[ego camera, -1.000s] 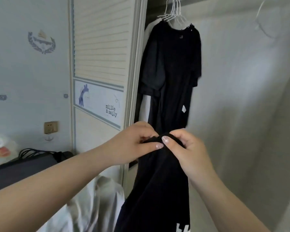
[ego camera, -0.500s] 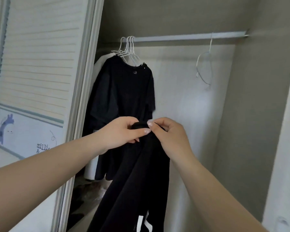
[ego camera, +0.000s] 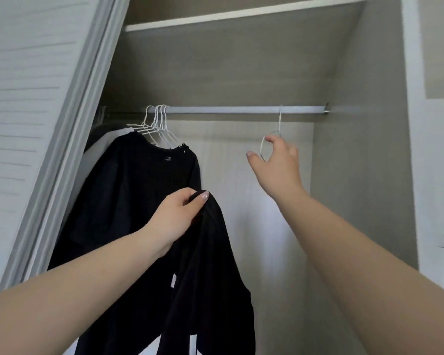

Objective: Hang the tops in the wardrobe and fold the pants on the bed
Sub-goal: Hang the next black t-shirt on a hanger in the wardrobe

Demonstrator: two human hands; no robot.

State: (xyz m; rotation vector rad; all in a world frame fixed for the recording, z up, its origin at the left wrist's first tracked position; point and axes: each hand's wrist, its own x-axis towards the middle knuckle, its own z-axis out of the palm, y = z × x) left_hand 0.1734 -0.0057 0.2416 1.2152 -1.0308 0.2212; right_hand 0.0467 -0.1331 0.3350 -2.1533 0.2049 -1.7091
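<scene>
1. Black top [ego camera: 203, 278] hangs from the left hand [ego camera: 176, 220], whose fingers pinch its upper edge before the wardrobe [ego camera: 356, 175].
2. Right hand [ego camera: 280, 165], fingers loosely curled, touches an empty white wire hanger [ego camera: 280, 121] on the rail [ego camera: 228, 109].
3. Other black tops [ego camera: 144, 190] hang at left.

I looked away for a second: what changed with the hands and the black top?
The right hand let go of the black top and rose to the empty hanger on the rail. The left hand still grips the top; the hung tops stayed put.
</scene>
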